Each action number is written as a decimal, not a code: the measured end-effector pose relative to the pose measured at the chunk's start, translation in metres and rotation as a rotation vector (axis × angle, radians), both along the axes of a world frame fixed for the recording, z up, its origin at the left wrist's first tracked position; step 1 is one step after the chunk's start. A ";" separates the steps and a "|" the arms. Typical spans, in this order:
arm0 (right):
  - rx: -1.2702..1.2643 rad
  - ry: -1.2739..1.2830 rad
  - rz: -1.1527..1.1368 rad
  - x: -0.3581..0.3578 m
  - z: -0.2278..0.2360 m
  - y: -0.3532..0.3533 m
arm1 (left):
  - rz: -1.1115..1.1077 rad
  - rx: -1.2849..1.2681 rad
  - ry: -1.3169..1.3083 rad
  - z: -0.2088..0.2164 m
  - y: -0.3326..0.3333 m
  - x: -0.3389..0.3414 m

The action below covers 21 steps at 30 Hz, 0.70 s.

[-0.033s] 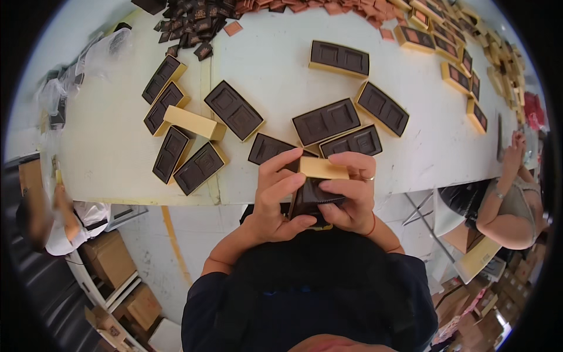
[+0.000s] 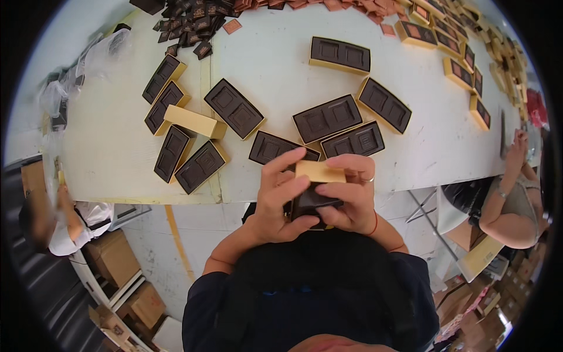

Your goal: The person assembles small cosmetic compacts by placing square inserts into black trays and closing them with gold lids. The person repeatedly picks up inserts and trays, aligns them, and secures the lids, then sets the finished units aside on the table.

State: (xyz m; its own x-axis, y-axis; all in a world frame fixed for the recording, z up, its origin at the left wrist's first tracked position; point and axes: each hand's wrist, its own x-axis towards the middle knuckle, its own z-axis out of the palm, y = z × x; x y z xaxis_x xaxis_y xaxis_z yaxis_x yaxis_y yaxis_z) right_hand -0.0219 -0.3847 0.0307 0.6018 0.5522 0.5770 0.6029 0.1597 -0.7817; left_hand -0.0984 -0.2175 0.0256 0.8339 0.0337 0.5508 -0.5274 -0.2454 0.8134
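Close in front of my body, at the table's near edge, both hands hold a small gold box (image 2: 319,171) with a dark brown plastic tray (image 2: 315,198) at its open side. My left hand (image 2: 277,196) grips the left side, thumb low and fingers curled over the top. My right hand (image 2: 352,193), with a ring on one finger, closes on the right side. The fingers partly hide how far the tray sits inside the box. Just beyond my fingers lies another gold box with a dark tray (image 2: 275,148), partly covered by my left hand.
Several gold boxes with dark two-hollow trays (image 2: 234,108) lie about the white table (image 2: 258,53). One gold box (image 2: 194,121) shows a plain side. Dark squares (image 2: 196,26) and copper squares (image 2: 352,4) are heaped at the back; filled boxes (image 2: 457,71) stand far right. People sit at both sides.
The gold box has tipped slightly and shifted a little left between my fingers. Both hands keep their grip. The whole view has moved slightly.
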 end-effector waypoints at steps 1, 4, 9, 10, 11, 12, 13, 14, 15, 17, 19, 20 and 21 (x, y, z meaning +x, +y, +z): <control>0.005 -0.007 0.006 -0.003 -0.003 0.001 | -0.022 0.003 -0.025 0.002 -0.001 0.001; 0.000 -0.057 0.022 -0.004 -0.004 0.002 | 0.030 -0.093 -0.095 -0.009 -0.004 -0.003; 0.129 0.045 -0.068 -0.012 -0.012 0.007 | 0.157 -0.102 -0.009 -0.008 -0.004 -0.013; 0.120 0.042 -0.084 -0.011 -0.012 0.007 | 0.199 -0.130 -0.008 -0.009 -0.008 -0.011; 0.128 0.032 -0.086 -0.011 -0.011 0.007 | 0.206 -0.127 -0.029 -0.009 -0.009 -0.010; 0.140 0.017 -0.091 -0.010 -0.010 0.008 | 0.215 -0.122 -0.052 -0.008 -0.009 -0.008; 0.151 0.003 -0.096 -0.009 -0.010 0.009 | 0.189 -0.085 -0.096 -0.007 -0.007 -0.006; 0.140 -0.014 -0.108 -0.008 -0.010 0.009 | 0.162 -0.049 -0.140 -0.005 -0.006 -0.004; 0.125 -0.032 -0.118 -0.007 -0.009 0.008 | 0.147 -0.034 -0.076 0.000 -0.003 -0.007; 0.101 -0.056 -0.111 -0.005 -0.008 0.005 | 0.150 0.023 -0.026 0.001 -0.004 -0.007; 0.086 -0.068 -0.073 -0.004 -0.009 0.004 | 0.101 -0.149 -0.010 -0.007 -0.009 -0.009; 0.081 -0.044 -0.076 -0.003 -0.007 0.004 | 0.082 -0.167 -0.007 -0.008 -0.012 -0.008; 0.077 -0.013 -0.078 -0.004 -0.004 0.005 | 0.063 -0.184 0.001 -0.008 -0.013 -0.009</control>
State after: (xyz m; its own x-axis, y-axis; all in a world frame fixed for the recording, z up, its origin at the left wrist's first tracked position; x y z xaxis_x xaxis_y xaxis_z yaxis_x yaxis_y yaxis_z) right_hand -0.0260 -0.3797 0.0268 0.6334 0.4577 0.6239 0.6260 0.1708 -0.7609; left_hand -0.1075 -0.2306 0.0172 0.8276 0.1859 0.5296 -0.5146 -0.1252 0.8482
